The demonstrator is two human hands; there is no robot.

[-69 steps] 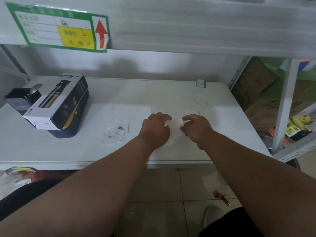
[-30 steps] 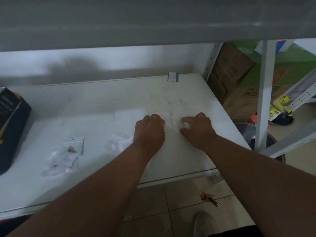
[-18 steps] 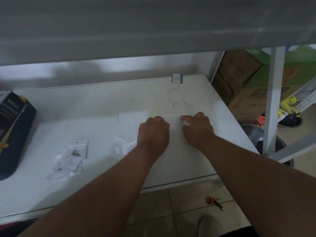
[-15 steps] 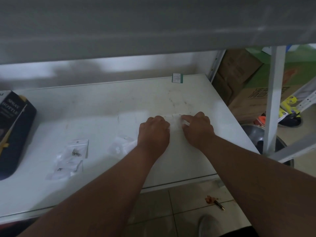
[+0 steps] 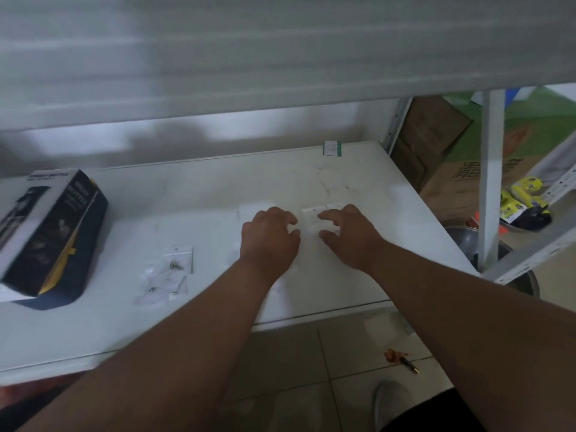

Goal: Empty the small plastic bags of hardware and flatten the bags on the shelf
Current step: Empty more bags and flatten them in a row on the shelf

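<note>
At the shelf's (image 5: pixel 358 169) left edge lies a box (image 5: pixel 54 235), no part of the job. Right of it, toward the front edge, a cluster of bags (image 5: pixel 166 275) still holds small dark hardware, so those look yet to be emptied (their mouths are too faint to read). Near mid-shelf the left hand (image 5: pixel 269 236) rests palm-down, fingers curled; whether anything lies under it I cannot tell. Just beside it a flat bag (image 5: pixel 311 218) lies between the hands, apparently empty, its long axis running front to back, header strip toward the back edge. The right hand (image 5: pixel 350 233) spreads loosely on that bag's right side, pressing, not gripping. Flattening seems underway here.
</note>
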